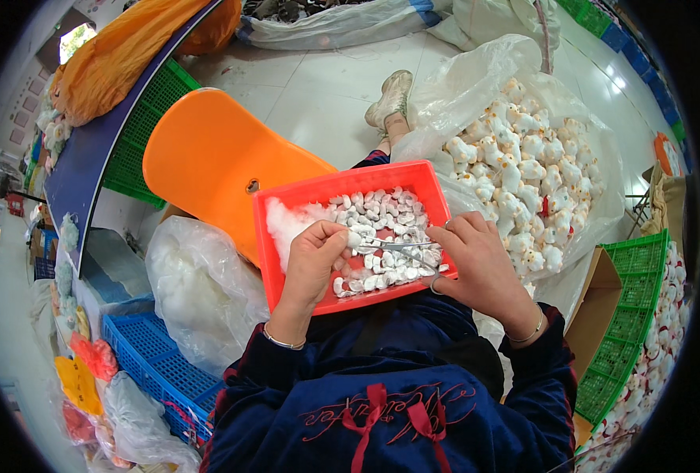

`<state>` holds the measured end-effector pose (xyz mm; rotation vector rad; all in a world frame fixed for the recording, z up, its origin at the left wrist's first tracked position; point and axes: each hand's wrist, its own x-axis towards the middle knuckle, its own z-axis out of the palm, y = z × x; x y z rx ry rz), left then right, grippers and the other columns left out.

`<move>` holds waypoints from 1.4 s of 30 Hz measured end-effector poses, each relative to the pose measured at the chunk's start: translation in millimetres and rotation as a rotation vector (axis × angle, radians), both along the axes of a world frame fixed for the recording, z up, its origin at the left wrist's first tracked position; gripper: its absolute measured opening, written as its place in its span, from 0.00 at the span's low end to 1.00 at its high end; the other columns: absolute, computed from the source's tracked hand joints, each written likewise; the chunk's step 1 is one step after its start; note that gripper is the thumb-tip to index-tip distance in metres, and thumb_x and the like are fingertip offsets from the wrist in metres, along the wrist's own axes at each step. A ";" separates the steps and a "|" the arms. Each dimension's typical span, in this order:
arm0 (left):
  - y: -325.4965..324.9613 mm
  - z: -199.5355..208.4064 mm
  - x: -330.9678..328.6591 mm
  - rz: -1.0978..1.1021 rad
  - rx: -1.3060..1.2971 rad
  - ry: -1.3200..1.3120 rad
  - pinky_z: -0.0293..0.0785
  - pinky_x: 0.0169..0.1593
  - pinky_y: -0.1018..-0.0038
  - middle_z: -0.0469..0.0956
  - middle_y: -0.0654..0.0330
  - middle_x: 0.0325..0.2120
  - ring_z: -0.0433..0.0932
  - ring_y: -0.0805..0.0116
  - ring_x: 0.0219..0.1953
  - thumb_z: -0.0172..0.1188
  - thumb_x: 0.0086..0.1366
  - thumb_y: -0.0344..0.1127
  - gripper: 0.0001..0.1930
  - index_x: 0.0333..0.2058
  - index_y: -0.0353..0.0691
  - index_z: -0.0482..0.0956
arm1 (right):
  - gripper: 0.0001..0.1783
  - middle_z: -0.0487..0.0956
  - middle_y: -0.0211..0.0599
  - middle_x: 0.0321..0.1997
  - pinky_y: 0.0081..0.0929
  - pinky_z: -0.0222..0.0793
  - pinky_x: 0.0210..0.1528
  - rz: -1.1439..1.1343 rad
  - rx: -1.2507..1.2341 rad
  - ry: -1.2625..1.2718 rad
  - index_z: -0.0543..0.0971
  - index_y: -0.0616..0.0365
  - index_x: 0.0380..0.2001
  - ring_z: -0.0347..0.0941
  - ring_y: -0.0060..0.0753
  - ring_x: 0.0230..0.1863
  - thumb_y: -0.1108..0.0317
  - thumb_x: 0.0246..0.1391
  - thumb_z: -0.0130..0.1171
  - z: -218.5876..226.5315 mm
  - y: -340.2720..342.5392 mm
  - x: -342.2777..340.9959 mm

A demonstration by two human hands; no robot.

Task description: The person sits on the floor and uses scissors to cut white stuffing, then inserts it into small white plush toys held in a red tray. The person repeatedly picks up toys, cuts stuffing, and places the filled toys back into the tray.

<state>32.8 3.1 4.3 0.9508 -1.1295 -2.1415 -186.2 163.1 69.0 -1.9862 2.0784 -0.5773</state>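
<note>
My left hand (pixel 316 256) pinches a small white piece (pixel 354 239) between thumb and fingertips. A pair of slim metal forceps with ring handles (pixel 401 246) is in my right hand (pixel 476 260), thumb and fingers at the rings. Its tips reach the white piece at my left fingertips. Both hands are above a red plastic tray (pixel 433 180) on my lap. Many small, curved white pieces (pixel 381 209) lie in the tray, with a tuft of fluffy white stuffing (pixel 287 221) at its left side.
An orange chair (pixel 216 158) stands beyond the tray. At right, a clear plastic bag (pixel 476 79) holds many small white plush toys (pixel 523 158). A bag of white stuffing (pixel 200 268) and a blue crate (pixel 156 351) are at left. Green crates (pixel 622 339) are at right.
</note>
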 end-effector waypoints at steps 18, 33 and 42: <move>6.0 1.2 -1.6 -0.144 -0.219 -0.107 0.77 0.30 0.83 0.81 0.61 0.30 0.79 0.80 0.25 0.61 0.69 0.27 0.07 0.44 0.32 0.80 | 0.24 0.79 0.32 0.39 0.39 0.64 0.49 0.116 0.110 0.089 0.81 0.51 0.47 0.73 0.40 0.48 0.61 0.44 0.73 -6.1 -3.6 -1.3; 11.3 10.6 -0.1 -0.013 -0.314 -0.071 0.78 0.37 0.84 0.81 0.64 0.33 0.82 0.80 0.32 0.59 0.70 0.24 0.10 0.48 0.31 0.79 | 0.25 0.79 0.33 0.42 0.39 0.62 0.47 0.062 0.066 -0.029 0.82 0.51 0.49 0.73 0.38 0.50 0.58 0.46 0.72 -7.7 -2.4 -4.0; 14.9 1.2 -4.2 0.016 -0.210 -0.033 0.80 0.35 0.81 0.82 0.60 0.31 0.80 0.78 0.29 0.60 0.71 0.27 0.09 0.47 0.31 0.79 | 0.21 0.81 0.35 0.37 0.43 0.66 0.48 0.085 0.257 -0.119 0.83 0.52 0.46 0.76 0.40 0.45 0.57 0.49 0.69 -5.9 -3.5 5.2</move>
